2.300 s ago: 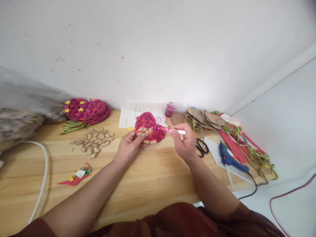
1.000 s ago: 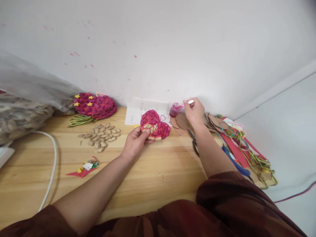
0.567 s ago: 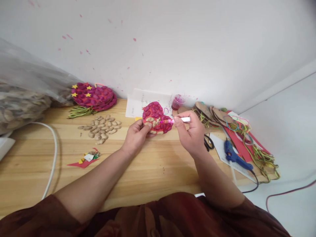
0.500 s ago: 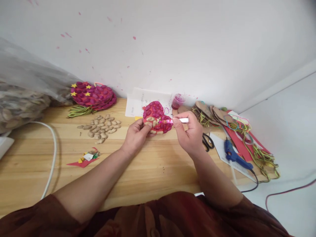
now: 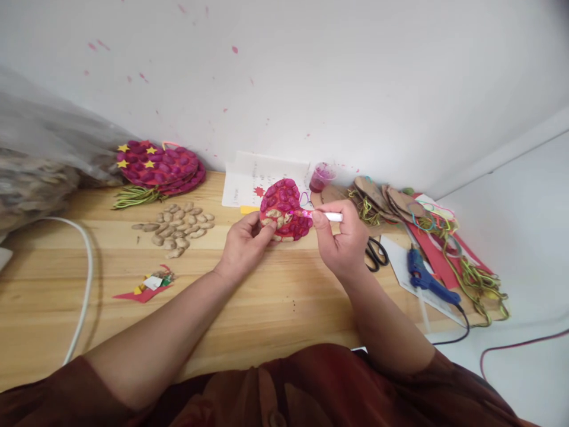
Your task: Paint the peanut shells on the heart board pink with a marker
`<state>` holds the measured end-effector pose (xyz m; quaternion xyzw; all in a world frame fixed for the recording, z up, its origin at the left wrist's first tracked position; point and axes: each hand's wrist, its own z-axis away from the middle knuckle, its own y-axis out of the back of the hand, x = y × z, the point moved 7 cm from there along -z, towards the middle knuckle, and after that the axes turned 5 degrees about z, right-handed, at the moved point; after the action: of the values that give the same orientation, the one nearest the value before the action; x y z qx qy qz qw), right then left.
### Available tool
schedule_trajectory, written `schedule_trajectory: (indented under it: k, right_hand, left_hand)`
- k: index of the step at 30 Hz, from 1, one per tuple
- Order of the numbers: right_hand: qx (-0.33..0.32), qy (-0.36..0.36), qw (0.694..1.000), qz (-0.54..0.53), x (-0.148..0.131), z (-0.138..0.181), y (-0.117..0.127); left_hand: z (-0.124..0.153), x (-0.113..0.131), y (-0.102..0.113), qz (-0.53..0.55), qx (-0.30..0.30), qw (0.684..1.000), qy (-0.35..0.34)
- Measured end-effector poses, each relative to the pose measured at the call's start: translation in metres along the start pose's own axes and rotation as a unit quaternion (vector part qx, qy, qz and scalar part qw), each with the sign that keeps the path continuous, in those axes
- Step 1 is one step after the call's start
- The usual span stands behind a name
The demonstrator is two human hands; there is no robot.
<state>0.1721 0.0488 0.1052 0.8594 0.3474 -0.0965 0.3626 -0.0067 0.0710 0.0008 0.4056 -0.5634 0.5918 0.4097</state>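
My left hand [image 5: 244,242] grips the left edge of a heart-shaped craft piece [image 5: 283,194] covered with peanuts, its thumb on the front. Most of the peanuts are painted magenta; several near the lower left are bare tan. In my right hand [image 5: 341,237] is a white-handled paintbrush [image 5: 332,216], pinched between thumb and fingers. Its magenta-stained tip touches the peanuts near the middle of the piece. Behind stands a clear plastic cup [image 5: 322,177] with magenta paint. A pile of bare peanuts [image 5: 178,222] lies to the left on the wooden table [image 5: 258,314].
Finished magenta peanut pieces with yellow stars [image 5: 162,166] lie at the back left, near a bag of peanuts [image 5: 35,190]. On the right are black-handled scissors [image 5: 377,254], a blue glue gun [image 5: 429,279], cardboard pieces [image 5: 391,201] and green cords [image 5: 480,284]. A white cable [image 5: 89,279] curves at left.
The view has shifted slightly. The brush tip has moved a little to the right across the peanuts, while both hands keep their holds.
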Motion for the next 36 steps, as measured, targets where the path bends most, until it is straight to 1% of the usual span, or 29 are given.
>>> schedule_trajectory:
  k: [10,19,27,32,36]
  right_hand:
    - [-0.007,-0.006,1.000,-0.022,-0.002,0.003,-0.004]
    - [0.009,0.016,1.000,-0.017,0.003,-0.001,0.004]
    - [0.005,0.009,1.000,-0.022,0.006,0.000,0.002]
    - [0.021,-0.007,0.999,-0.044,0.010,0.000,0.005]
    - [0.006,-0.016,0.998,-0.058,0.011,0.000,0.004]
  left_hand:
    - [-0.001,-0.003,0.001,-0.016,-0.015,1.000,-0.016]
    - [-0.002,-0.003,0.002,-0.020,-0.007,1.000,-0.010]
    - [-0.003,-0.005,0.003,-0.016,-0.011,1.000,-0.012]
    - [-0.004,-0.005,0.004,-0.017,-0.006,1.000,-0.006]
    - [-0.004,-0.005,0.004,-0.006,-0.007,1.000,-0.002]
